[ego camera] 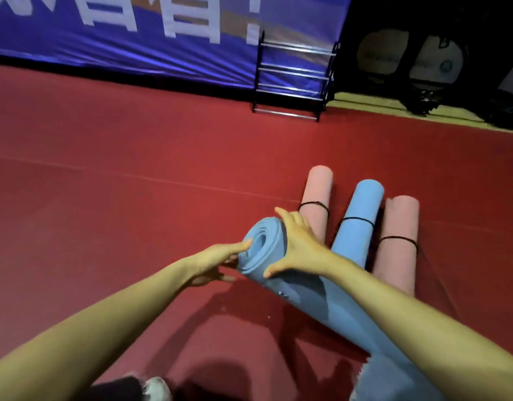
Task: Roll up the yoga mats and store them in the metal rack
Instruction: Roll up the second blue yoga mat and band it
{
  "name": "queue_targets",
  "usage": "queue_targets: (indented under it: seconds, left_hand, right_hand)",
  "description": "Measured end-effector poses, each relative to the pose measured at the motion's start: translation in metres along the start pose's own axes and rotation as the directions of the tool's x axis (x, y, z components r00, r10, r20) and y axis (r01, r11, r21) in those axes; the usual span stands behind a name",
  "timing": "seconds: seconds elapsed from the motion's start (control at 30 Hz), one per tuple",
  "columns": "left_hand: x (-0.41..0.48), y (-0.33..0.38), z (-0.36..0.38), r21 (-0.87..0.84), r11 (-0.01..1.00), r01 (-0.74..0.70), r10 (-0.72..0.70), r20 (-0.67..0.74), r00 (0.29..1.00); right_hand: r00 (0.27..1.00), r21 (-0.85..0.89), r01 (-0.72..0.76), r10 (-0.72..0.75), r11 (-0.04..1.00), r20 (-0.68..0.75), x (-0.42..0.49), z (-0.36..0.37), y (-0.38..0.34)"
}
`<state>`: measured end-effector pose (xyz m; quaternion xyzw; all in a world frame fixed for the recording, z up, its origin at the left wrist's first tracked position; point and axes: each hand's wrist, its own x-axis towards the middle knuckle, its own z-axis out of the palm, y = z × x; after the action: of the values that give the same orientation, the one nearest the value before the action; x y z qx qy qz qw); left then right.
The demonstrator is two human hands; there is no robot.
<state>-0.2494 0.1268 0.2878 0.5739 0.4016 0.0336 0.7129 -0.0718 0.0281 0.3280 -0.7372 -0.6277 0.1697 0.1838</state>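
Observation:
A blue yoga mat (261, 250) lies rolled on the red floor, its spiral end facing me and its loose tail (374, 337) trailing toward the lower right. My left hand (220, 256) touches the roll's open end, thumb on the spiral edge. My right hand (298, 244) lies flat over the top of the roll, fingers spread, thumb wrapped down its near side. To the right lie three rolled mats tied with black cords: a pink mat (317, 192), a blue mat (358, 218) and another pink mat (397, 241). The empty black metal rack (292, 79) stands at the back.
A blue banner (133, 39) with white characters hangs along the back wall behind the rack. Dark bags and equipment (423, 68) sit on a yellowish strip at the back right. The red floor (104, 169) stretches wide to the left. My shoe (156, 389) shows at the bottom edge.

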Motion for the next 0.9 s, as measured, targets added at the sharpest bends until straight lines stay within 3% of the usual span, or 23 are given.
queue_targets:
  seconds: [0.13, 0.23, 0.37, 0.4, 0.43, 0.47, 0.53, 0.6, 0.67, 0.77, 0.9]
  left_hand:
    - [0.021, -0.026, -0.032, -0.007, 0.993, 0.118, -0.117, 0.041, 0.992]
    - [0.044, -0.036, -0.045, 0.075, 0.988, 0.138, -0.138, -0.006, 0.990]
    - [0.079, -0.052, -0.064, -0.051, 0.988, 0.149, -0.154, -0.107, 0.982]
    - [0.086, -0.056, -0.071, 0.030, 0.992, 0.119, -0.113, -0.150, 0.982]
    - [0.092, -0.060, -0.077, 0.223, 0.974, 0.044, 0.005, -0.215, 0.977]
    - [0.098, -0.068, -0.085, 0.445, 0.893, -0.067, 0.187, -0.233, 0.954]
    - [0.105, -0.080, -0.095, 0.773, 0.551, -0.314, 0.536, -0.039, 0.843]
    - [0.114, -0.100, -0.107, 0.869, 0.258, -0.423, 0.676, 0.150, 0.721]
    - [0.121, -0.123, -0.117, 0.892, 0.110, -0.438, 0.707, 0.239, 0.665]
    - [0.123, -0.158, -0.129, 0.919, 0.073, -0.387, 0.679, 0.238, 0.694]
    - [0.113, -0.199, -0.137, 0.937, 0.193, -0.290, 0.610, 0.117, 0.784]
  right_hand:
    - [0.999, 0.074, 0.032, -0.034, 0.997, 0.029, 0.024, 0.054, 0.007]
    - [0.995, -0.057, 0.043, -0.038, 0.997, 0.089, 0.044, 0.087, 0.014]
    - [0.997, -0.235, -0.050, 0.062, 0.971, 0.042, 0.063, 0.124, 0.023]
    - [0.997, -0.239, -0.060, 0.069, 0.969, 0.029, 0.070, 0.132, 0.023]
    - [0.997, -0.235, -0.063, 0.071, 0.970, 0.024, 0.077, 0.138, 0.024]
    - [0.997, -0.227, -0.063, 0.072, 0.972, 0.033, 0.084, 0.147, 0.026]
    - [0.997, -0.209, -0.049, 0.059, 0.977, 0.042, 0.091, 0.160, 0.030]
    - [0.998, -0.195, -0.025, 0.037, 0.981, 0.055, 0.094, 0.179, 0.034]
    - [0.995, -0.212, -0.002, 0.023, 0.977, 0.095, 0.093, 0.196, 0.034]
    - [0.985, -0.255, 0.038, 0.007, 0.966, 0.173, 0.095, 0.227, 0.030]
    - [0.964, -0.295, 0.085, -0.004, 0.952, 0.268, 0.103, 0.272, 0.016]
